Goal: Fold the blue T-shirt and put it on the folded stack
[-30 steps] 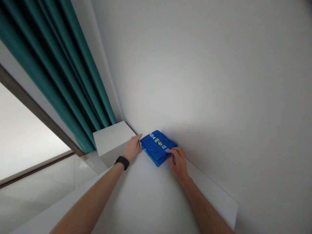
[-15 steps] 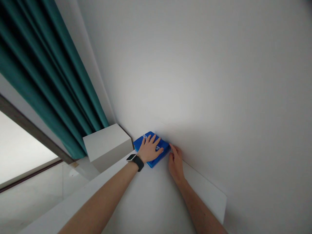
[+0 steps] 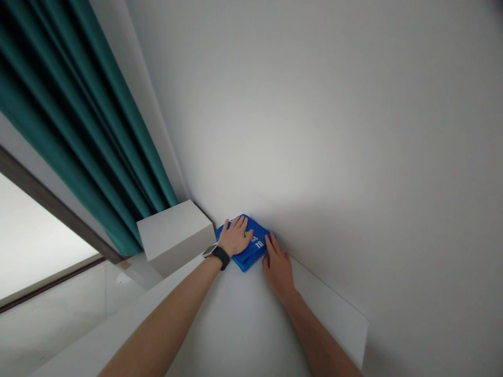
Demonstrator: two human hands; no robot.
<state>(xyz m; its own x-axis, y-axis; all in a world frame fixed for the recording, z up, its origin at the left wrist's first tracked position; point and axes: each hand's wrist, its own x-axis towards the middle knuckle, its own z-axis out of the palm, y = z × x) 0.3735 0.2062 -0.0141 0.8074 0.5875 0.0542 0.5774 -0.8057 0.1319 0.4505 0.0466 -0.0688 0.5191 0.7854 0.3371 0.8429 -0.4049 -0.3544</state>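
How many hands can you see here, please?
2: the left hand rests on the folded blue cloth, and the right hand is at its right edge. No others show.

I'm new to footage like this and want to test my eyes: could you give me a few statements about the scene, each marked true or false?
1. The left hand lies palm-down on the folded blue fabric. True.
2. Both wrists are bare. False: the left one wears a smartwatch.
3. The right hand is at the fabric's right-hand corner. True.
4. A red drape hangs at upper left. False: a teal curtain hangs there.
5. White lettering shows on the fabric. True.
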